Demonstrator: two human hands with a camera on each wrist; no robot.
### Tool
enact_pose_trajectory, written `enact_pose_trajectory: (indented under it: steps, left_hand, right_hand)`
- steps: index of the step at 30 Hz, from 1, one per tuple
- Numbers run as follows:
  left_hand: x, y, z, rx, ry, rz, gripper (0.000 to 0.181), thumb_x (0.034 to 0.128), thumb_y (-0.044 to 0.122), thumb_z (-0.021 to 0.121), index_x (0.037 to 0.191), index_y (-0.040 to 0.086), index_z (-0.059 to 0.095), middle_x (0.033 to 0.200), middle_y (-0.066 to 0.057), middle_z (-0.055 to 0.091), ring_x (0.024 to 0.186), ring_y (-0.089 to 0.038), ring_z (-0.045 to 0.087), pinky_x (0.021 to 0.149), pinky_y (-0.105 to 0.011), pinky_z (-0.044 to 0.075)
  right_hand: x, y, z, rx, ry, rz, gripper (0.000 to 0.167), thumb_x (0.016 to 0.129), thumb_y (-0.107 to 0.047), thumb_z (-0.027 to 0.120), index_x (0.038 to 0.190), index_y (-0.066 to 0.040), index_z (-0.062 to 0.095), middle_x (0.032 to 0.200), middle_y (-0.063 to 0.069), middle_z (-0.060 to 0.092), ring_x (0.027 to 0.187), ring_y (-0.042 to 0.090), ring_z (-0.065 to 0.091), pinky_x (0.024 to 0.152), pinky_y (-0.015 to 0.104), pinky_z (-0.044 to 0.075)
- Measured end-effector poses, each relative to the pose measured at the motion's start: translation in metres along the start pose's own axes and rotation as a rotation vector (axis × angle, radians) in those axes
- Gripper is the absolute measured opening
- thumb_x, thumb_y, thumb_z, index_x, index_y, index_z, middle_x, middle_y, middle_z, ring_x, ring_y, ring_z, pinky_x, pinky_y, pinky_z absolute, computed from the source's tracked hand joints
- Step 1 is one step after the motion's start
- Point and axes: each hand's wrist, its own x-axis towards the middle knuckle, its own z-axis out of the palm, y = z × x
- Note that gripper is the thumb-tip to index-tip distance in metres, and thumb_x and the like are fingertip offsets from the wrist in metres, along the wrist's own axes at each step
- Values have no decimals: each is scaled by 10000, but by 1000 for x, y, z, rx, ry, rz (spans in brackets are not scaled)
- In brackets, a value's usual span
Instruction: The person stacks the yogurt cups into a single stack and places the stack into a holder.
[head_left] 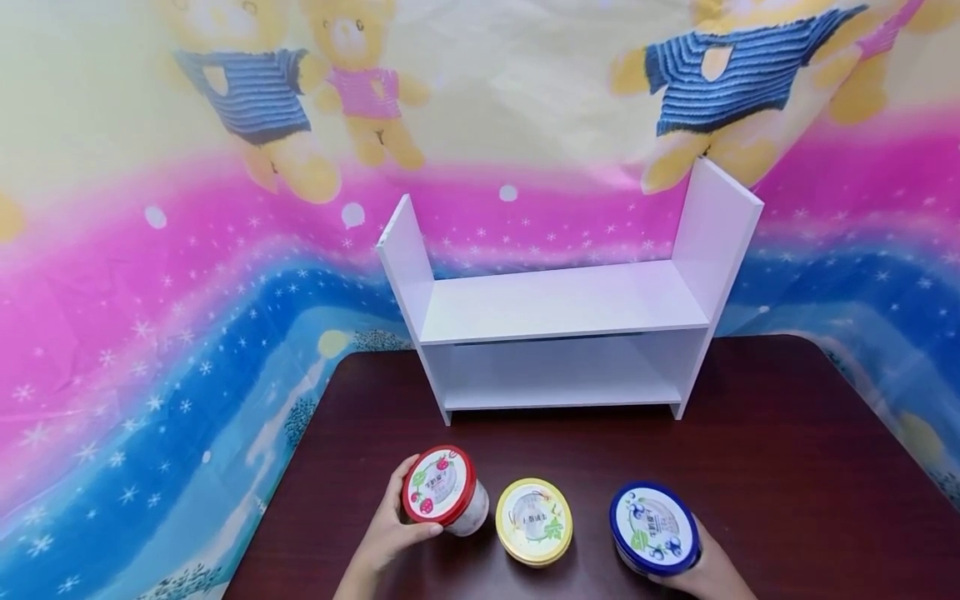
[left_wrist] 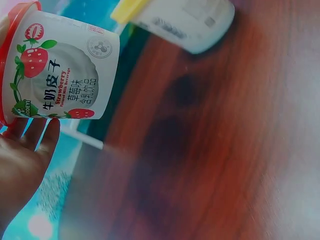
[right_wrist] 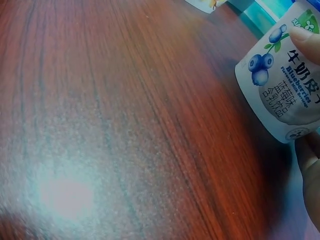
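Observation:
My left hand (head_left: 386,529) grips a strawberry milk drink cup (head_left: 438,485) with a red lid, thumb on the near side and fingers on the far side. Its printed white wall (left_wrist: 70,70) faces the left wrist camera. My right hand (head_left: 712,568) holds a blueberry milk drink cup (head_left: 654,527) with a dark blue lid. In the right wrist view the thumb lies on that cup's label (right_wrist: 280,75) and fingers show below it. Between the two stands a yellow-lidded cup (head_left: 534,521), touched by neither hand. Whether the held cups rest on the table cannot be told.
Behind the cups stands a white two-tier shelf (head_left: 562,304) with raised side panels. All of it is on a dark reddish-brown table (head_left: 585,450) with rounded far corners. A colourful backdrop (head_left: 187,292) printed with teddy bears hangs behind and beside the table.

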Motion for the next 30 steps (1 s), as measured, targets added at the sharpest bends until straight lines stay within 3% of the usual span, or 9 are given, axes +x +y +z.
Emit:
enact_pose_trajectory:
  steps: [2, 13, 21, 24, 30]
  left_hand:
    - [4, 3, 4, -3, -25, 18, 901, 608, -45, 724, 1334, 21, 196, 1246, -196, 346, 1046, -149, 410, 829, -228, 379]
    - [24, 22, 21, 0, -119, 52, 925, 614, 8, 744, 1347, 55, 182, 1262, -152, 350, 1103, -202, 371, 881, -251, 350]
    - [39, 31, 43, -50, -246, 107, 922, 624, 30, 751, 1350, 96, 187, 1279, -163, 322, 1112, -210, 366, 877, -285, 373]
    - [44, 33, 54, -85, -291, 112, 913, 627, 41, 754, 1347, 127, 199, 1286, -158, 316, 1117, -220, 365, 877, -299, 375]
    - [53, 35, 71, -95, -352, 114, 916, 631, 84, 763, 1349, 144, 197, 1284, -129, 339, 1123, -211, 361, 893, -303, 355]
  right_hand:
    - [0, 0, 0, 8, 13, -31, 972, 497, -169, 833, 1287, 11, 295, 1206, 170, 444, 990, -41, 405, 805, 158, 331]
    - [0, -1, -1, -42, 14, -8, 974, 494, -212, 834, 1276, 12, 299, 1193, 175, 450, 976, -22, 415, 797, 176, 342]
    - [1, -5, -4, -56, -59, 96, 1004, 537, -264, 814, 1300, 26, 228, 1240, 215, 394, 1099, 289, 380, 875, 404, 328]
    - [1, -5, -5, -73, -47, 88, 999, 533, -267, 815, 1298, 22, 241, 1231, 205, 408, 1069, 169, 412, 847, 318, 351]
    - [1, 0, -1, -42, 13, -9, 971, 497, -203, 833, 1275, 22, 298, 1191, 181, 449, 962, -55, 402, 789, 171, 346]
